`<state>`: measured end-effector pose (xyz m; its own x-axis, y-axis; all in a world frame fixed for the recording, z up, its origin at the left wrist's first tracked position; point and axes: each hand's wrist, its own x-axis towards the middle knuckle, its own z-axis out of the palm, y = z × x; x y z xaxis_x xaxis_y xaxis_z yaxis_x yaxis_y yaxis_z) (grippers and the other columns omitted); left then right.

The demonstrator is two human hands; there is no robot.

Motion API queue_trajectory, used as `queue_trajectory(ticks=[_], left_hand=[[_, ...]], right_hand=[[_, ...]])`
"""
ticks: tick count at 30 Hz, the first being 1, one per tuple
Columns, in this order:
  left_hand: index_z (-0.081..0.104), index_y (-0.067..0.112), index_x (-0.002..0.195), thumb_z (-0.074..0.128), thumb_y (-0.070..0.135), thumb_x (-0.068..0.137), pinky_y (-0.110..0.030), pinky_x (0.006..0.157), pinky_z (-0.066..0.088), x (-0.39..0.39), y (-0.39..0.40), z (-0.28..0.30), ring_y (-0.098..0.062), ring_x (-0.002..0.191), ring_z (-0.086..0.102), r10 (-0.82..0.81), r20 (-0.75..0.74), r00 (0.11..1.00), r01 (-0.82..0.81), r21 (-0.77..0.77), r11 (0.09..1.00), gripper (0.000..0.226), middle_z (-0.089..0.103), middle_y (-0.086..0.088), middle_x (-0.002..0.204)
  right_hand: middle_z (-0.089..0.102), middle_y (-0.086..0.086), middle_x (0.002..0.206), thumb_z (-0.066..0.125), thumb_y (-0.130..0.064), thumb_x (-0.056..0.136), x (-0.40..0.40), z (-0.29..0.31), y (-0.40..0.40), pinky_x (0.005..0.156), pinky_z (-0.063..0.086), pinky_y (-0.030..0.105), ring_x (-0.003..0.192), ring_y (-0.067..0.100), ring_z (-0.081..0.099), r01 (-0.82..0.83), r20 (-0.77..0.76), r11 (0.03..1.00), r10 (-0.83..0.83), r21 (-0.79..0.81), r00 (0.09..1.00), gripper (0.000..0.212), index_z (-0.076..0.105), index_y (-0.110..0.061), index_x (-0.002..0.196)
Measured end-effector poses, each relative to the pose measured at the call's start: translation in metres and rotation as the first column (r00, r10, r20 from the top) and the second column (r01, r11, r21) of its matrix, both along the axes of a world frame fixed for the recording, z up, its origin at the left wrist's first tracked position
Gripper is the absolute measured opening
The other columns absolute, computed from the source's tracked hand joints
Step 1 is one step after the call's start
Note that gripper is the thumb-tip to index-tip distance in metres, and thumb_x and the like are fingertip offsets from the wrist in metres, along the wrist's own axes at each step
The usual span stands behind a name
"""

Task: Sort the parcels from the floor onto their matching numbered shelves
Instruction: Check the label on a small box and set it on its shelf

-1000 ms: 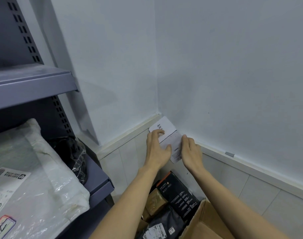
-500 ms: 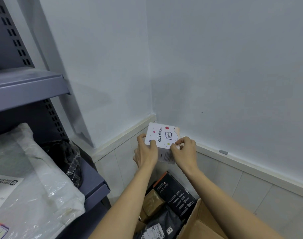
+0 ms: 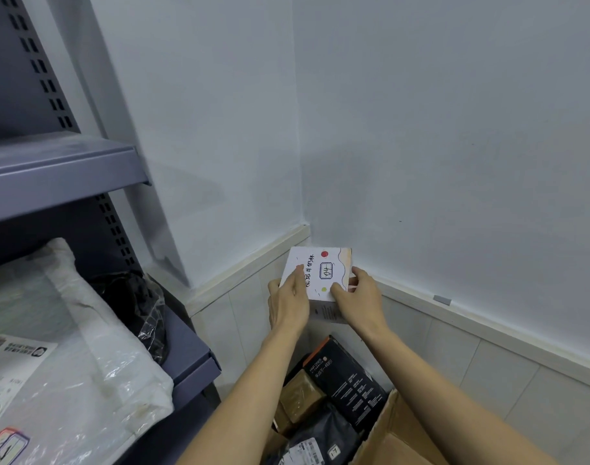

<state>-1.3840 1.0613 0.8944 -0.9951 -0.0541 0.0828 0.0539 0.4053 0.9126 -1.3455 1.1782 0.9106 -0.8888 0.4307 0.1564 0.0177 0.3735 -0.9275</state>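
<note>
Both arms extended, left grip (image 3: 288,302) and right grip (image 3: 360,300) curled

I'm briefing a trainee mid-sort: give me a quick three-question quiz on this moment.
1. True or false: both hands hold the white box.
2. What number is handwritten in the frame on the box's face?
3. Which lies on the lower shelf? A) white bag B) black carton C) brown parcel

Key: 1 true: left hand and right hand grip it. 2: 04. 3: A.
</note>
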Motion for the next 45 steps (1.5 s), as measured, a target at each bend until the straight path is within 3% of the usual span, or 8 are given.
queue_trajectory(ticks=[7, 13, 17, 19, 28, 32, 35, 45], left_hand=[[0.042, 0.027, 0.142, 0.076, 0.032, 0.082, -0.030, 0.098, 0.040, -0.001, -0.010, 0.016, -0.019, 0.125, 0.042, 0.002, -0.157, 0.988, -0.002, 0.004, 1.000, 0.070, 0.040, 0.000, 0.134], [0.034, 0.023, 0.142, 0.081, 0.012, 0.075, -0.024, 0.095, 0.045, 0.001, -0.007, 0.031, -0.014, 0.116, 0.046, 0.032, -0.152, 0.988, -0.004, 0.181, 0.983, 0.083, 0.025, 0.003, 0.123], [0.035, 0.018, 0.142, 0.080, 0.013, 0.079, -0.020, 0.100, 0.037, 0.009, -0.002, 0.025, -0.009, 0.124, 0.039, 0.056, -0.122, 0.991, -0.021, 0.271, 0.962, 0.077, 0.022, 0.005, 0.126], [0.037, 0.016, 0.140, 0.079, 0.015, 0.080, -0.018, 0.098, 0.036, 0.013, 0.001, 0.021, -0.010, 0.123, 0.041, 0.054, -0.103, 0.993, -0.021, 0.292, 0.956, 0.074, 0.023, 0.005, 0.126], [0.038, 0.043, 0.145, 0.059, 0.036, 0.077, -0.044, 0.108, 0.040, 0.050, 0.013, 0.029, -0.019, 0.129, 0.045, -0.142, -0.088, 0.986, 0.145, 0.038, 0.989, 0.071, 0.052, 0.009, 0.140], [0.026, 0.052, 0.148, 0.058, 0.028, 0.086, -0.026, 0.104, 0.023, 0.070, 0.000, 0.052, -0.017, 0.123, 0.027, -0.107, -0.069, 0.992, 0.110, 0.037, 0.993, 0.073, 0.040, -0.004, 0.132], [0.029, 0.064, 0.139, 0.055, 0.045, 0.070, -0.044, 0.109, 0.039, 0.081, -0.019, 0.059, -0.022, 0.121, 0.048, -0.055, -0.077, 0.996, 0.065, 0.139, 0.988, 0.076, 0.054, -0.003, 0.124], [0.042, 0.027, 0.128, 0.061, 0.028, 0.092, -0.033, 0.094, 0.050, 0.238, -0.104, 0.101, -0.004, 0.108, 0.056, 0.279, -0.158, 0.947, -0.209, 0.356, 0.911, 0.041, 0.055, 0.009, 0.123]], right_hand=[[0.065, 0.006, 0.121, 0.049, -0.025, 0.097, 0.001, -0.004, 0.002, 0.080, 0.058, 0.042, 0.102, 0.025, 0.066, -0.035, 0.071, 0.971, 0.054, -0.235, 0.996, 0.073, 0.001, -0.021, 0.153], [0.064, 0.010, 0.104, 0.049, -0.028, 0.097, 0.007, 0.003, 0.009, 0.063, 0.057, 0.033, 0.083, 0.021, 0.063, 0.046, 0.106, 0.935, -0.009, -0.352, 0.994, 0.018, 0.044, -0.014, 0.108], [0.039, 0.005, 0.110, 0.056, -0.040, 0.092, 0.020, -0.009, 0.019, 0.086, 0.042, 0.032, 0.101, 0.021, 0.040, 0.101, 0.166, 0.987, -0.080, -0.121, 0.983, 0.028, 0.046, -0.014, 0.089], [0.043, 0.002, 0.092, 0.054, -0.038, 0.096, 0.029, -0.012, 0.020, 0.069, 0.039, 0.028, 0.084, 0.018, 0.043, 0.062, 0.130, 0.992, -0.048, -0.106, 0.990, 0.032, 0.041, -0.012, 0.084], [0.056, -0.006, 0.095, 0.045, -0.027, 0.103, 0.060, -0.005, 0.007, 0.052, 0.043, 0.017, 0.078, 0.004, 0.055, 0.043, 0.058, 0.954, -0.027, -0.298, 0.998, 0.019, 0.041, -0.014, 0.116], [0.059, 0.005, 0.117, 0.047, -0.035, 0.100, 0.069, 0.008, -0.002, 0.084, 0.051, 0.036, 0.099, 0.015, 0.057, 0.041, -0.071, 0.970, -0.060, -0.240, 0.996, 0.021, 0.046, -0.023, 0.116], [0.051, 0.005, 0.127, 0.049, -0.039, 0.096, 0.083, 0.024, -0.015, 0.100, 0.045, 0.044, 0.115, 0.020, 0.050, -0.005, -0.104, 0.989, -0.010, -0.150, 0.995, 0.039, 0.043, -0.024, 0.132], [0.052, -0.006, 0.128, 0.048, -0.031, 0.100, 0.189, 0.072, -0.097, 0.104, 0.043, 0.041, 0.119, 0.016, 0.050, -0.364, -0.249, 0.929, 0.336, -0.073, 0.908, 0.035, 0.043, -0.027, 0.135]])
